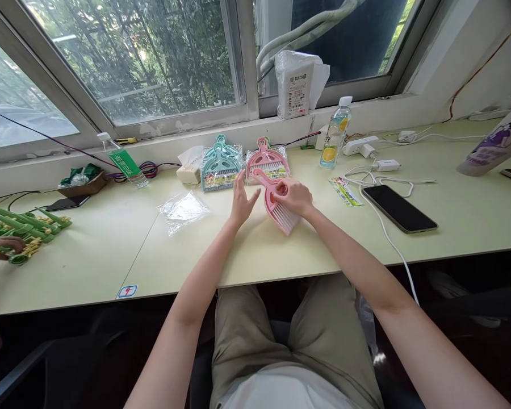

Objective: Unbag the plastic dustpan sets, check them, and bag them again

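Observation:
A pink hand brush with white bristles [284,218], apparently nested with its pink dustpan, is tilted above the table. My right hand [295,197] grips it around the middle, with the fingers curled in. Just left of the handle is my left hand [242,200], its thumb and fingers apart and holding nothing. Behind it stand a wrapped teal dustpan set [220,165] and a wrapped pink dustpan set [266,156]. A clear plastic bag [184,208] lies flat to the left. On the right is a printed label card [345,191].
A phone [400,208] and white cables lie at the right, near a drink bottle [335,133] and a power strip [360,145]. A green-labelled bottle [123,161] leans at the back left. Another person's hand [2,246] touches green stalk-like pieces [23,230] at the far left.

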Demonstrator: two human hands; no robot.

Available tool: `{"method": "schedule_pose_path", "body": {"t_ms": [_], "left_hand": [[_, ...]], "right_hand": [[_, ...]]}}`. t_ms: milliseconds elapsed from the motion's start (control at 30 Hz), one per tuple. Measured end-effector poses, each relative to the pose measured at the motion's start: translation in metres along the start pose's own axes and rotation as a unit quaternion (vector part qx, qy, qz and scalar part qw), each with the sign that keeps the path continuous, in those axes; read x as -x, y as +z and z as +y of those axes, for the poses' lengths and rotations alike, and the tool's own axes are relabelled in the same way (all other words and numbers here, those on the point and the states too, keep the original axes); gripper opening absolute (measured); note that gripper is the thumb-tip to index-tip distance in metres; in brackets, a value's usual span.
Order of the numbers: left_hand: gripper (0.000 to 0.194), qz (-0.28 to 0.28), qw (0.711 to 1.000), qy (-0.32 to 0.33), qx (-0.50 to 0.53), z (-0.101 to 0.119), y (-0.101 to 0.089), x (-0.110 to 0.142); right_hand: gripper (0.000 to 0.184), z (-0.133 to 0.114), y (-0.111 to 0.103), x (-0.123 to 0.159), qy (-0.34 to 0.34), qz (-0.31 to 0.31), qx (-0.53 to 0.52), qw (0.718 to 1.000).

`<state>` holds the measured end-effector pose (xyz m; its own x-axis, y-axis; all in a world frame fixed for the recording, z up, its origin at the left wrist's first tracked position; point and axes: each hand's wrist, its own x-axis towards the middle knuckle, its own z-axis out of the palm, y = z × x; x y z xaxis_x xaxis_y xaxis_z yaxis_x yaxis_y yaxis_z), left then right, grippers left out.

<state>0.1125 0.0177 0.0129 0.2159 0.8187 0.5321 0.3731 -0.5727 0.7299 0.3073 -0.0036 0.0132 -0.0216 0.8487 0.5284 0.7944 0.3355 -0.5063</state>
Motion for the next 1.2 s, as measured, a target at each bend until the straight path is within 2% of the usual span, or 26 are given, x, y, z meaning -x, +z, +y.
{"method": "schedule_pose_path", "body": {"t_ms": [33,67,133,167,200,267,300,400,467,567,633,700,767,833,933,1033,1200], "left_hand": [[0.058,-0.042,0.993,-0.060,0.088,0.001,0.003,0.000],[0.054,-0.101,0.973,-0.120,0.170,0.001,0.007,0.001],[0.051,-0.209,0.911,-0.210,0.287,0.003,0.017,0.005],[0.050,-0.236,0.886,-0.235,0.322,0.003,0.022,0.007],[0.049,-0.239,0.873,-0.248,0.346,0.004,0.026,0.009],[0.052,-0.209,0.867,-0.263,0.367,0.005,0.030,0.012],[0.053,-0.188,0.868,-0.270,0.371,0.005,0.030,0.013],[0.050,-0.128,0.875,-0.291,0.367,0.001,0.022,0.009],[0.043,-0.087,0.881,-0.307,0.349,-0.004,0.014,0.004],[0.037,-0.047,0.887,-0.330,0.319,-0.011,0.007,-0.001],[0.042,-0.038,0.890,-0.330,0.312,-0.014,0.005,-0.003],[0.047,-0.038,0.895,-0.324,0.304,-0.014,0.004,-0.002],[0.048,-0.041,0.900,-0.322,0.293,-0.013,0.004,0.000],[0.046,-0.049,0.903,-0.318,0.286,-0.013,0.003,0.002],[0.045,-0.048,0.905,-0.311,0.287,-0.012,0.003,0.003],[0.047,-0.045,0.902,-0.308,0.298,-0.012,0.002,0.003],[0.058,-0.035,0.900,-0.312,0.304,-0.014,0.003,0.002]], "right_hand": [[0.015,0.001,0.002,0.000,0.007,0.023,-0.002,1.000],[0.015,0.001,0.004,0.000,0.013,0.040,-0.003,0.999],[0.015,0.003,0.007,0.001,0.014,0.045,-0.004,0.999],[0.015,0.003,0.009,0.000,0.009,0.034,-0.005,0.999],[0.015,0.004,0.009,-0.001,0.001,0.020,-0.006,1.000],[0.016,0.009,0.007,-0.005,0.001,0.014,0.003,1.000],[0.018,0.014,0.004,-0.007,0.019,0.032,0.016,0.999],[0.024,0.039,-0.009,-0.016,0.146,0.129,0.075,0.978],[0.031,0.063,-0.019,-0.018,0.239,0.161,0.099,0.952],[0.048,0.093,-0.025,-0.017,0.350,0.133,0.095,0.922],[0.054,0.104,-0.022,-0.015,0.388,0.089,0.097,0.912],[0.057,0.108,-0.016,-0.015,0.389,0.038,0.107,0.914],[0.057,0.106,-0.009,-0.016,0.364,-0.011,0.111,0.925],[0.055,0.102,-0.003,-0.017,0.329,-0.033,0.106,0.938],[0.055,0.099,-0.001,-0.015,0.290,-0.021,0.108,0.951],[0.056,0.102,-0.005,-0.013,0.271,-0.002,0.144,0.952],[0.045,0.107,-0.012,-0.013,0.282,-0.022,0.171,0.944]]}}
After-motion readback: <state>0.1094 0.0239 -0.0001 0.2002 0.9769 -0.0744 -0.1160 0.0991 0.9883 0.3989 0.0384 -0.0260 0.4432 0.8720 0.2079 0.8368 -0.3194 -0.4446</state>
